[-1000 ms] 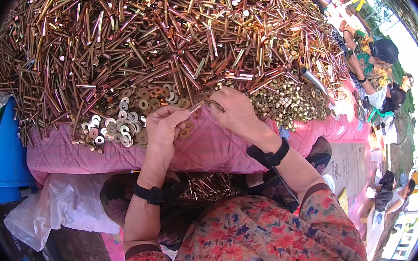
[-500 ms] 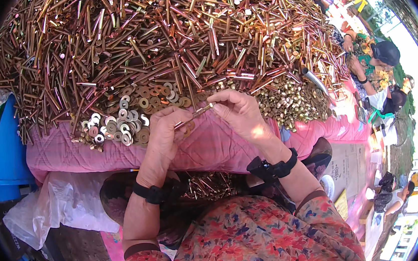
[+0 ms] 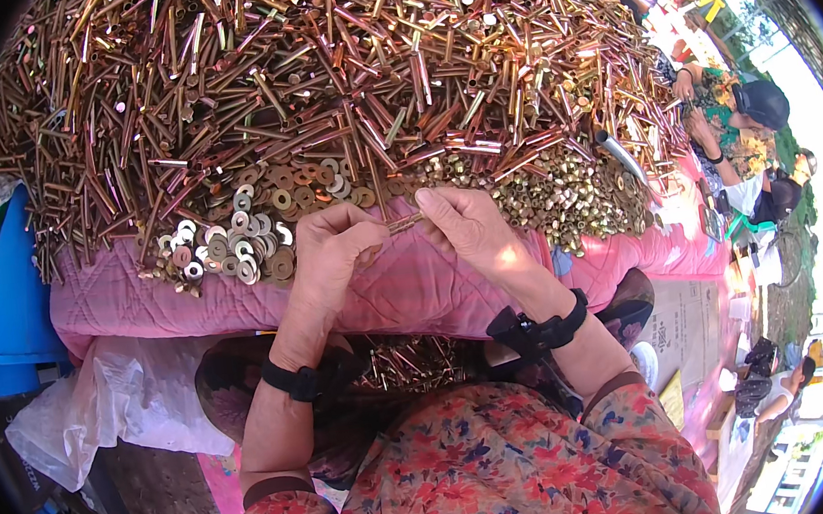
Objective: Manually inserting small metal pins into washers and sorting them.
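Observation:
Over the near edge of the pink quilted cover [image 3: 168, 300], my two hands meet at a slim brass-coloured bolt [image 3: 406, 223]. My left hand [image 3: 327, 250] is closed around its left end, the fingers curled in. Thumb and fingers of my right hand [image 3: 473, 229] pinch the other end. Both tips of the bolt are hidden by the fingers. Just behind my left hand lie loose flat washers [image 3: 244, 243], some silvery, some brassy. A heap of small brassy nuts [image 3: 574, 197] sits beyond my right hand.
A broad mound of copper-coloured metal rods and tubes [image 3: 315, 78] covers the far side. A grey tube [image 3: 619, 153] stands out at its right edge. To the left are a blue bin [image 3: 23, 284] and a clear plastic bag [image 3: 128, 403]. Other people [image 3: 759, 109] sit along the right.
My right hand has turned and closed in on the bolt, its fingers now folded under. Less of the bolt shows. A washer seen under my left fingers is out of sight.

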The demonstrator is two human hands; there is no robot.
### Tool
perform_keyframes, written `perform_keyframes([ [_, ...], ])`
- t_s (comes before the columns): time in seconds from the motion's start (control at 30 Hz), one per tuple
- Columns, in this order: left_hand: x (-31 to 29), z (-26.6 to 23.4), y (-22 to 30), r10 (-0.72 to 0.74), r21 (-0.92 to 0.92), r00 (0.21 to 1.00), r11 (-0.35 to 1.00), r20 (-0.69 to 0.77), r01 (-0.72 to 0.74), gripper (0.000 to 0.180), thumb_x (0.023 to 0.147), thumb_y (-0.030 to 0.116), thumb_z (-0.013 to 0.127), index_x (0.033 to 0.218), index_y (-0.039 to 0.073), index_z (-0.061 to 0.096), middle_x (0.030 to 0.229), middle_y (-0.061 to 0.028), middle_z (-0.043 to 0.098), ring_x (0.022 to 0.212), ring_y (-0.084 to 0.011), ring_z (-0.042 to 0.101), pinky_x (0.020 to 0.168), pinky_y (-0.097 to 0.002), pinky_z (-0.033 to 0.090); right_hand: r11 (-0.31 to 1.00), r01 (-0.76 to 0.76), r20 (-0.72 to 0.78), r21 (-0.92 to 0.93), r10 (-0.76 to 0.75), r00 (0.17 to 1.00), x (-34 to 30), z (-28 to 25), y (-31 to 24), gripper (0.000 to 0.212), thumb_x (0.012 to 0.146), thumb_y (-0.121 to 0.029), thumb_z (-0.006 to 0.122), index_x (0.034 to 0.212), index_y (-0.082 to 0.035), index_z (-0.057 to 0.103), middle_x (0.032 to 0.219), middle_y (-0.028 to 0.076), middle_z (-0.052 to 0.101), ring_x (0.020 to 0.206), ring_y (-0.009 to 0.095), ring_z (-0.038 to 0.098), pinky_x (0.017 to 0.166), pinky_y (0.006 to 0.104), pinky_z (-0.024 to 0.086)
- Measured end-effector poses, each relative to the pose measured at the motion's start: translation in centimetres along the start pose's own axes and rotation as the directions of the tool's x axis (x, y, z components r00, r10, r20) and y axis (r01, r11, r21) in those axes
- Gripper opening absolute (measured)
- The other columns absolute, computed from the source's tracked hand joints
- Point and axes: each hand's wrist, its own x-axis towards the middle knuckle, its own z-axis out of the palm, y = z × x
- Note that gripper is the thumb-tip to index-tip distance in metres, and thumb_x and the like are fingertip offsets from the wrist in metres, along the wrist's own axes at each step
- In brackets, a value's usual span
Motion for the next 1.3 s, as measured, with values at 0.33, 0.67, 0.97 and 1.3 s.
perform_keyframes([
  [0.33,-0.1,0.6,0.4,-0.085,0.034,0.996,0.996,-0.035,0.086,0.005,0.071,0.003,0.064,0.068,0.0,0.061,0.056,-0.0052,0.055,0.043,-0.0069,0.041,0.044,-0.0209,0.029,0.996,0.074,0.079,-0.046,-0.071,0.994,-0.3,-0.5,-0.1,0.037,0.089,-0.036,0.057,0.078,-0.001,0.053,0.064,0.004,0.053,0.06,0.011,0.053,0.053,0.0313,0.042],
  [0.67,0.3,0.8,0.4,-0.103,-0.05,0.995,0.993,0.002,0.103,0.009,0.07,0.003,0.066,0.065,0.001,0.06,0.053,-0.0006,0.052,0.043,-0.0047,0.04,0.042,-0.0192,0.026,0.846,0.342,-0.075,-0.409,-0.404,0.912,-1.0,-0.7,0.2,0.029,0.088,-0.028,0.061,0.082,0.0,0.055,0.068,0.006,0.055,0.057,0.012,0.05,0.054,0.0301,0.042],
  [0.97,0.4,1.5,0.4,-0.148,0.024,0.989,0.989,-0.009,0.148,0.008,0.069,0.003,0.068,0.064,0.002,0.062,0.052,0.0024,0.051,0.044,-0.0032,0.04,0.043,-0.018,0.026,0.934,0.115,0.03,-0.339,-0.111,0.993,-1.0,-1.4,0.6,0.03,0.089,-0.029,0.06,0.085,0.001,0.06,0.07,0.005,0.056,0.064,0.009,0.051,0.058,0.0252,0.043],
  [1.3,0.7,2.6,1.6,-0.015,0.603,0.947,0.774,0.322,-0.193,0.015,0.073,0.01,0.07,0.08,-0.003,0.068,0.069,-0.0082,0.065,0.064,-0.013,0.06,0.06,-0.0237,0.046,0.737,0.265,-0.008,-0.622,-0.344,0.939,1.0,-3.1,0.4,0.034,0.087,-0.03,0.059,0.074,0.001,0.058,0.057,0.013,0.049,0.051,0.02,0.049,0.05,0.032,0.039],
])
